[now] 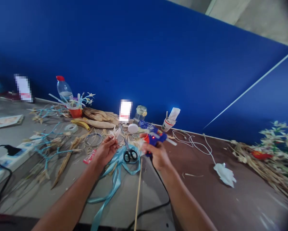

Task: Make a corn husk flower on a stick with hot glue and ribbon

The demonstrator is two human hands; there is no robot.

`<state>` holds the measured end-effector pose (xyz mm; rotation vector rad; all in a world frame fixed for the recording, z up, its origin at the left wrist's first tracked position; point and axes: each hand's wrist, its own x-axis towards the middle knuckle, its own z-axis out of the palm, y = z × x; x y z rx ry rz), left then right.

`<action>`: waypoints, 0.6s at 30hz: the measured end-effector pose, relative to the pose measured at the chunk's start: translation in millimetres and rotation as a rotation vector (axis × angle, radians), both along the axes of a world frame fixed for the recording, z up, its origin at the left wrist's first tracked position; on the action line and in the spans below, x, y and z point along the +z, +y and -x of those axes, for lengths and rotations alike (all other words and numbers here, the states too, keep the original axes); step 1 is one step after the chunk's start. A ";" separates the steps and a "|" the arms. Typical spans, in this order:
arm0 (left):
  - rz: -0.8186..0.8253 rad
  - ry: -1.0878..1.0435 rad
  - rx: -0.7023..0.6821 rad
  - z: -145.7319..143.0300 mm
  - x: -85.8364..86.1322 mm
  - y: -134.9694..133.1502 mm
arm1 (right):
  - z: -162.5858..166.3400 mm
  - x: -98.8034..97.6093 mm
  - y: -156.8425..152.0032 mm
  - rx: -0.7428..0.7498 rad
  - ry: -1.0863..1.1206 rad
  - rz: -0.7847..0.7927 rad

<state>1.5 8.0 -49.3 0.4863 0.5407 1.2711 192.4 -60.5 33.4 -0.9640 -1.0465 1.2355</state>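
Pinched in the fingers of my left hand (pixel 108 149) is a pale, petalled flower (pixel 115 132) that looks made of dried husk. My right hand (pixel 158 154) is wrapped round a blue and orange hot glue gun (pixel 155 138), with a red light on its body and a white glue stick (pixel 171 141) poking out of the back. Its black cord runs down the table toward me. Between the hands lie black-handled scissors (pixel 130 156) on a heap of light blue ribbon (pixel 117 170). A thin wooden stick (pixel 138 192) points toward me beneath them.
Blue-wrapped branches (pixel 47 150) and a power strip (pixel 16 160) lie left. Farther back are a red cup (pixel 75 112), a bottle (pixel 64 88), dried husks (pixel 98 115), a glass jar (pixel 141 112) and a paper cup (pixel 168 124). White cable (pixel 194 142) and a flower arrangement (pixel 275 141) are right.
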 end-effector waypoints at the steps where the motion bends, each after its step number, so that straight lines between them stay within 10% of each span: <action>1: 0.006 -0.002 0.002 0.2 -0.9 0.3 | 7.4 -14.8 4.7 0.024 0.019 0.036; 18: 0.018 0.089 0.052 -1.4 4.3 -2.2 | 19.1 -76.9 6.4 0.101 -0.266 0.016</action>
